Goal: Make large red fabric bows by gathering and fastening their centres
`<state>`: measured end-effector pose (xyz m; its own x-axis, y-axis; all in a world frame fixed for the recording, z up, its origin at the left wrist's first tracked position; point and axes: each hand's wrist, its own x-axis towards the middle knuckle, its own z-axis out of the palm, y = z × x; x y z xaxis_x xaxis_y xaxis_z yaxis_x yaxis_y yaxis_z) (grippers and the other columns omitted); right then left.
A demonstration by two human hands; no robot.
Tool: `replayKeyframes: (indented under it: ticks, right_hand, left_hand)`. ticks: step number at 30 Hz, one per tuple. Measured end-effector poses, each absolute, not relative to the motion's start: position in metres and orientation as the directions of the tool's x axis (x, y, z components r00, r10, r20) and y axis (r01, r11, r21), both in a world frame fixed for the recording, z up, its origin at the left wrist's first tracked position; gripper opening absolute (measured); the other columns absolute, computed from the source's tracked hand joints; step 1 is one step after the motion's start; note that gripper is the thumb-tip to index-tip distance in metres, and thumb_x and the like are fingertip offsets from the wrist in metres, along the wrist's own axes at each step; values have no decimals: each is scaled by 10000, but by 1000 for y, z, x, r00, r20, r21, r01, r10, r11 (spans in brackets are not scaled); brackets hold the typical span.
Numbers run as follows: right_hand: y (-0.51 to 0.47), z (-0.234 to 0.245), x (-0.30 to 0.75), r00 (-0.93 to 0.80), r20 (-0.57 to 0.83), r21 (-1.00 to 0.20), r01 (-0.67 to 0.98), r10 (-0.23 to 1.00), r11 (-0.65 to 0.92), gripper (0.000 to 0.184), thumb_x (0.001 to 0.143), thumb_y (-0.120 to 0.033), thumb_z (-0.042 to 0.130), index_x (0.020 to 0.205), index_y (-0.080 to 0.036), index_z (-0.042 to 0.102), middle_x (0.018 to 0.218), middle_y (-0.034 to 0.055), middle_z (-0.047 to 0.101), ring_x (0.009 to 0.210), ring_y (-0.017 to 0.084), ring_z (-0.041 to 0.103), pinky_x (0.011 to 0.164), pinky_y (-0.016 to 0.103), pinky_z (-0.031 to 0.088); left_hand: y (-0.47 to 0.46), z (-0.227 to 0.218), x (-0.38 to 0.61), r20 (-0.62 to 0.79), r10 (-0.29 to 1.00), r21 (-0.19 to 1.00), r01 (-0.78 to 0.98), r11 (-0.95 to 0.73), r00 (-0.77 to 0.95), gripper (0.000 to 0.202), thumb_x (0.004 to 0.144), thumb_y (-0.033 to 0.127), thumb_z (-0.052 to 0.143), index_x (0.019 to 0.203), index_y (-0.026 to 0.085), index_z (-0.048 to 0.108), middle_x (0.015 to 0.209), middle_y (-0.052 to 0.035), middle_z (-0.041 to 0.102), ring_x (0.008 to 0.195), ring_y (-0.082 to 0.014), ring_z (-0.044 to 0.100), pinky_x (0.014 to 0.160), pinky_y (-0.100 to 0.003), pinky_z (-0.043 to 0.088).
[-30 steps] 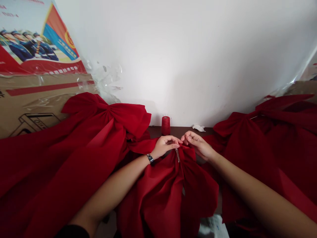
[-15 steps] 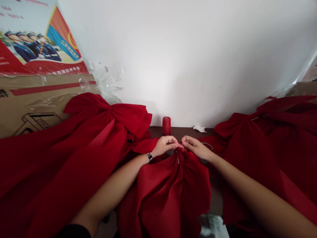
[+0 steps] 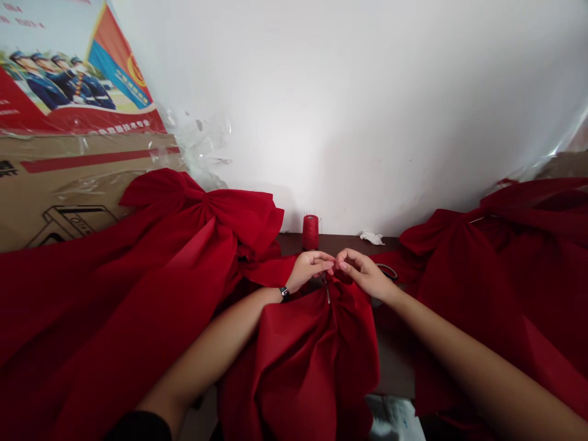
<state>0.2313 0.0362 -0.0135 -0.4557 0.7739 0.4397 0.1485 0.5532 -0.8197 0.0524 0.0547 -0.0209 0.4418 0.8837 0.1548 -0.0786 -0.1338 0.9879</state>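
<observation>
My left hand (image 3: 312, 268), with a watch at the wrist, is closed in a pinch just above a gathered piece of red cloth (image 3: 298, 349). My right hand (image 3: 361, 271) pinches right beside it, and the fingertips of both hands nearly meet. A bit of red shows between them, too small to tell whether it is cloth or thread. Below my fingers, a thin metal pin or clip (image 3: 327, 292) sits on the gathers. The cloth drapes in folds over the table's front edge. Behind my hands stands a spool of red thread (image 3: 310, 234) with several needles in its top.
A large red bow (image 3: 202, 208) lies to the left before a cardboard box (image 3: 92, 177). Another red bow (image 3: 463, 233) lies to the right. Scissors (image 3: 387, 270) show one handle by my right wrist. A crumpled white tissue (image 3: 371, 237) lies near the wall (image 3: 321, 110).
My left hand has shifted slightly right, and its fingers are more extended. The right side of the gathered cloth hangs narrower than before.
</observation>
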Motion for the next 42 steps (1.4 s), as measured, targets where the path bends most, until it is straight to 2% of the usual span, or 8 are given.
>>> replayKeyframes:
  ticks: [4, 12, 18, 23, 26, 29, 35, 42]
  right_hand:
    - [35, -9, 231, -395, 540, -721, 238, 743, 651, 313, 856, -488, 481, 772, -191, 526, 854, 60, 485, 793, 180, 478, 700, 292, 404]
    - [37, -8, 232, -385, 521, -740, 242, 762, 628, 250, 858, -427, 508, 795, -190, 553, 838, 45, 470, 716, 154, 468, 639, 276, 400]
    - [38, -10, 229, -329, 519, -764, 236, 789, 601, 246, 821, -428, 559, 782, -185, 575, 785, 30, 479, 664, 139, 448, 592, 263, 392]
    - [40, -8, 232, -355, 376, -894, 103, 856, 436, 258, 787, -440, 581, 805, -184, 553, 746, 15, 548, 681, 139, 507, 649, 262, 417]
    - [42, -6, 238, -473, 251, -928, 131, 845, 349, 259, 775, -417, 590, 815, -161, 601, 760, 27, 601, 685, 139, 536, 645, 259, 421]
    - [44, -5, 242, -542, 200, -931, 155, 816, 331, 257, 778, -388, 597, 841, -143, 637, 779, 36, 630, 698, 136, 553, 655, 257, 426]
    - [43, -8, 240, -561, 237, -916, 144, 794, 375, 268, 757, -394, 645, 788, -128, 634, 720, 30, 621, 633, 116, 532, 612, 245, 413]
    - [40, -7, 240, -539, 306, -895, 119, 785, 430, 293, 790, -433, 609, 770, -142, 577, 714, 31, 601, 632, 119, 511, 586, 241, 395]
  left_hand:
    - [55, -23, 52, 152, 868, 988, -80, -130, 473, 345, 681, 392, 691, 846, 91, 650, 633, -18, 627, 476, -43, 398, 475, -201, 247]
    - [52, -21, 52, 126, 814, 991, -105, -80, 567, 328, 661, 390, 718, 795, 99, 646, 631, -11, 619, 566, -83, 526, 555, -206, 354]
    - [50, -21, 53, 125, 814, 990, -123, -66, 567, 306, 677, 385, 712, 772, 109, 621, 634, -2, 615, 579, -84, 536, 588, -208, 381]
    - [50, -23, 52, 121, 818, 986, -161, -35, 563, 285, 680, 365, 717, 762, 116, 604, 626, 8, 611, 581, -76, 539, 577, -195, 378]
    - [50, -23, 52, 111, 820, 985, -169, -18, 562, 287, 675, 362, 722, 756, 119, 593, 629, 10, 613, 572, -73, 539, 563, -190, 376]
    - [49, -22, 52, 125, 819, 985, -172, -33, 560, 284, 684, 364, 716, 744, 119, 586, 632, 9, 616, 578, -75, 545, 564, -190, 381]
    - [48, -22, 52, 148, 822, 983, -174, -61, 550, 275, 704, 361, 699, 756, 119, 582, 639, -1, 630, 596, -88, 573, 570, -196, 386]
    - [49, -21, 51, 151, 839, 988, -99, -117, 523, 278, 700, 360, 697, 742, 113, 575, 710, -43, 675, 544, -67, 519, 490, -177, 294]
